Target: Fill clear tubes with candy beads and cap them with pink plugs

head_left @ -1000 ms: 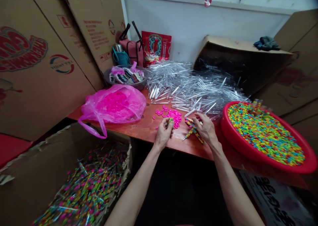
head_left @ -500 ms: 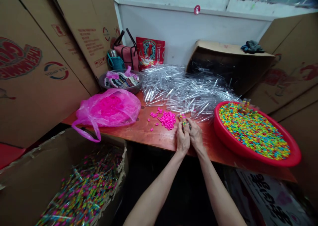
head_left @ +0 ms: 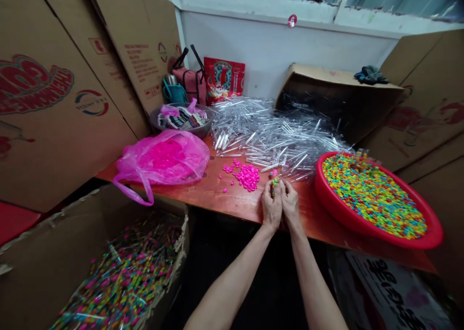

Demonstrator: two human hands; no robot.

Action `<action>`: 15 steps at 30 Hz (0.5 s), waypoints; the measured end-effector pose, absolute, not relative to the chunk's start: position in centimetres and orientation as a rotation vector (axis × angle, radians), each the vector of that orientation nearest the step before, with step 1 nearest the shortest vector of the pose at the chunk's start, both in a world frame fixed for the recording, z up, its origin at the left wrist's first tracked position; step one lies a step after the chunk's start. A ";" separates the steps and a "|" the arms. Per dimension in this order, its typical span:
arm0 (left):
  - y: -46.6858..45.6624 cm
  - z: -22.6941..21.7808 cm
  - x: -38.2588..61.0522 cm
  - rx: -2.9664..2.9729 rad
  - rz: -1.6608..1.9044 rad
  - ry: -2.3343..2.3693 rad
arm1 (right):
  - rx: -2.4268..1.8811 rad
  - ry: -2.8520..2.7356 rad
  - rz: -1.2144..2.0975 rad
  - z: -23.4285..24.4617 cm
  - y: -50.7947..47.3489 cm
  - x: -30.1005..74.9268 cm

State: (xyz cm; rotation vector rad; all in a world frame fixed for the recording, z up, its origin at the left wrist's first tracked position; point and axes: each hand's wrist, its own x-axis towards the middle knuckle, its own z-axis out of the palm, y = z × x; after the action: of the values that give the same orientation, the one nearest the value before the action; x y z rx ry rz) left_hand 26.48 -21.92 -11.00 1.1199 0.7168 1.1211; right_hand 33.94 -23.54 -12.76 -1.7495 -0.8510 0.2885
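Close together over the front of the red table (head_left: 224, 202), my hands hold a small bunch of clear tubes filled with coloured candies (head_left: 274, 181). My left hand (head_left: 271, 208) is closed around the tubes, and pink shows at their upper ends. Pressed against its side, my right hand (head_left: 290, 202) has its fingers curled in at the tubes; its fingertips are partly hidden. Just left of the hands lies a heap of small pink caps (head_left: 248, 176), with a few scattered. Behind them is a big pile of empty clear tubes (head_left: 264, 132).
A red basin (head_left: 322, 194) of coloured candies stands at the right. To the left lie a pink plastic bag (head_left: 166, 158) and a grey bowl (head_left: 201, 129). An open carton (head_left: 183, 233) of filled tubes sits low at the left. Tall cardboard boxes (head_left: 47, 127) flank the table.
My right hand has shifted upright alongside the left. The tubes now stand more upright, with pink at their top. The whole view has shifted slightly.
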 end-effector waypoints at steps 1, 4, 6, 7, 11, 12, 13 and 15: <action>-21.9 -10.9 26.4 1.118 1.125 0.711 | -1.752 -0.831 0.290 -12.8 -23.5 33.7; -21.6 -10.5 25.5 1.108 1.143 0.710 | -1.699 -0.778 0.300 -12.4 -23.0 32.2; -21.2 -9.8 23.8 1.120 1.170 0.738 | -1.599 -0.756 0.335 -11.6 -22.1 30.0; -20.8 -9.4 22.5 1.133 1.195 0.763 | -1.534 -0.752 0.367 -11.0 -21.5 28.5; -19.0 -7.3 14.4 1.233 1.393 0.945 | -1.237 -0.830 0.597 -8.5 -18.2 19.9; -18.5 -6.9 11.9 1.263 1.470 1.043 | -1.176 -0.863 0.656 -8.0 -17.3 17.2; -18.0 -6.7 9.3 1.273 1.565 1.153 | -1.120 -0.903 0.729 -7.6 -16.5 14.3; -17.2 -6.6 4.1 1.260 1.711 1.385 | -1.049 -0.948 0.843 -7.2 -15.4 8.8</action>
State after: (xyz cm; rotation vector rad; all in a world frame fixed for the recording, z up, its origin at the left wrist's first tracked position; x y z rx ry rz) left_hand 4.13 -17.18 -6.64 1.2595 1.3851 1.7105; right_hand 8.76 -15.41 -7.22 -1.0490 -0.9475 0.8430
